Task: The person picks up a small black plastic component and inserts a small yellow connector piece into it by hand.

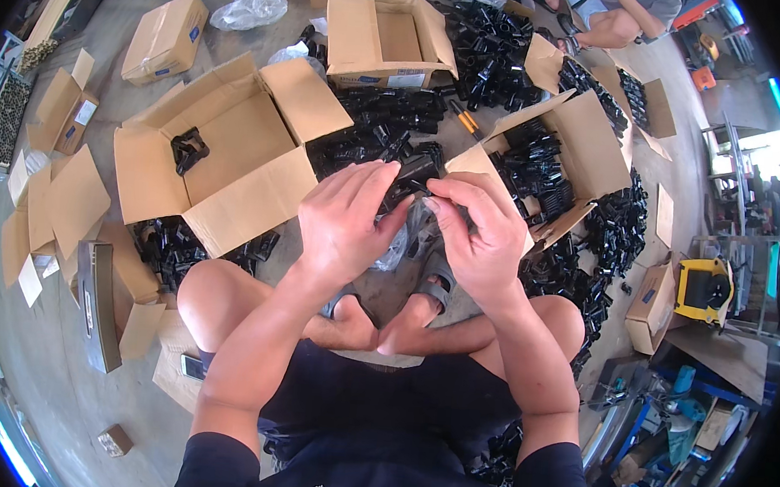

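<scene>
In front of my chest, my left hand (348, 215) is closed round a black part (418, 169) that looks like a plastic fitting; its exact kind is hard to tell. Close by on the other side, my right hand (481, 236) has thumb and forefinger pinched together near the part's end, and what lies between them is too small to name. To the left, an open cardboard box (248, 202) has one black piece (189, 150) inside. On the right, another open box (600, 154) holds many similar black pieces (535, 168).
Loose black parts lie in heaps (494, 52) around me. Two orange-and-black tools (465, 119) rest between the boxes. More cartons (165, 36), a clear plastic bag (251, 8) and a phone (192, 367) are on the floor. Another person (615, 24) sits at the far right.
</scene>
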### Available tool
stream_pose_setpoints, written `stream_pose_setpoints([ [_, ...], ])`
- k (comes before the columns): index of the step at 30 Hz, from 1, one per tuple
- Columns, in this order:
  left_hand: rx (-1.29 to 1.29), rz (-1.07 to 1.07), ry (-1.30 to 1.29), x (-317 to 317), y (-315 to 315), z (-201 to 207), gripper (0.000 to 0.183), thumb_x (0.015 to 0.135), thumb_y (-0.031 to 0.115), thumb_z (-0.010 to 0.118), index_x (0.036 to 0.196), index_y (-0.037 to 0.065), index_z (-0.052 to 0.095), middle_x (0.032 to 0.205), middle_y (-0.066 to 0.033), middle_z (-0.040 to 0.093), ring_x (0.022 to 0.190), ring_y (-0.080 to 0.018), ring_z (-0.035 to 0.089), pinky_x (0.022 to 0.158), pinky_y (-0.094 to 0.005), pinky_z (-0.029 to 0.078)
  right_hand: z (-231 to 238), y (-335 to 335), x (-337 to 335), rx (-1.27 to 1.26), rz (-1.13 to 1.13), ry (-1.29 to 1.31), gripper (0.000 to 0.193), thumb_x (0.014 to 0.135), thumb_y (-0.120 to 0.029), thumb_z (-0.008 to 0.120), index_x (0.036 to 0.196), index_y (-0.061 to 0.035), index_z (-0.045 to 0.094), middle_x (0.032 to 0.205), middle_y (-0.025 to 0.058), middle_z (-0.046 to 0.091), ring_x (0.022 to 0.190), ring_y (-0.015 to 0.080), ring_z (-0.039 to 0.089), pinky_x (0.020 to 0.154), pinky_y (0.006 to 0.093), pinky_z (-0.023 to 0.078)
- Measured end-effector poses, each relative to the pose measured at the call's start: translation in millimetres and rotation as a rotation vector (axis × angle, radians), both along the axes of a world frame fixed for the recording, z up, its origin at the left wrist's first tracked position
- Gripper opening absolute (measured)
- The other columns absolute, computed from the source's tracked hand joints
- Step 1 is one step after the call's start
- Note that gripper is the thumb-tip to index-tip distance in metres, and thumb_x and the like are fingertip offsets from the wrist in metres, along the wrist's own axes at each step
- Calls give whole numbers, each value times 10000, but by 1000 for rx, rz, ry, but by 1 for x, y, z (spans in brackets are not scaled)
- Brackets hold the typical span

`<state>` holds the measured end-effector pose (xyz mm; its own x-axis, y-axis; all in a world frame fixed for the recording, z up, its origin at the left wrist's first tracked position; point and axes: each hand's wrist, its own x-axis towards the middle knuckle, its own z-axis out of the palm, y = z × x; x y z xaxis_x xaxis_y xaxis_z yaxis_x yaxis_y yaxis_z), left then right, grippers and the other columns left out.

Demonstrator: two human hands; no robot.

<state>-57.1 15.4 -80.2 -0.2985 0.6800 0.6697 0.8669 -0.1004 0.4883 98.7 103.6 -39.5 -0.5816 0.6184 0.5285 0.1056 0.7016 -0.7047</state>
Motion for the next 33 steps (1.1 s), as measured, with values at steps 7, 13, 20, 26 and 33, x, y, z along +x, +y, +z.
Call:
stream_pose_setpoints([
  [7,-18,1,112,4,-2,5,473,650,80,841,1095,26,690,1012,-128,737,934,-295,725,872,-426,589,-9,-2,-8,287,16,-82,235,782,20,749,1005,-24,690,913,107,657,805,294,632,681,381,531],
  [13,-47,7,72,6,-3,3,450,656,77,828,1083,31,694,998,-132,736,916,-302,725,874,-426,589,-18,-1,-12,299,-19,-149,300,780,15,750,1069,-33,684,935,107,634,810,294,627,688,377,532],
  [20,-196,-61,-443,4,-9,2,382,778,69,818,1129,0,686,973,-89,740,844,-158,720,792,-317,587,-8,8,-1,-307,-55,-40,434,853,7,748,1272,-40,647,1050,85,644,891,163,639,739,293,540],
  [26,-328,-383,-1209,2,-13,21,316,885,-4,744,1191,-29,671,1016,-51,723,898,-91,676,793,-243,562,-22,18,5,-1029,355,135,434,912,-28,728,1321,10,590,1109,46,659,924,78,619,787,229,543],
  [33,-67,-449,-1131,6,-11,9,330,889,-78,707,1213,-36,660,1257,-134,656,1082,-155,650,917,-280,547,-15,15,2,-1014,277,202,415,891,-16,750,1276,33,605,1026,37,680,846,67,629,728,222,536],
])
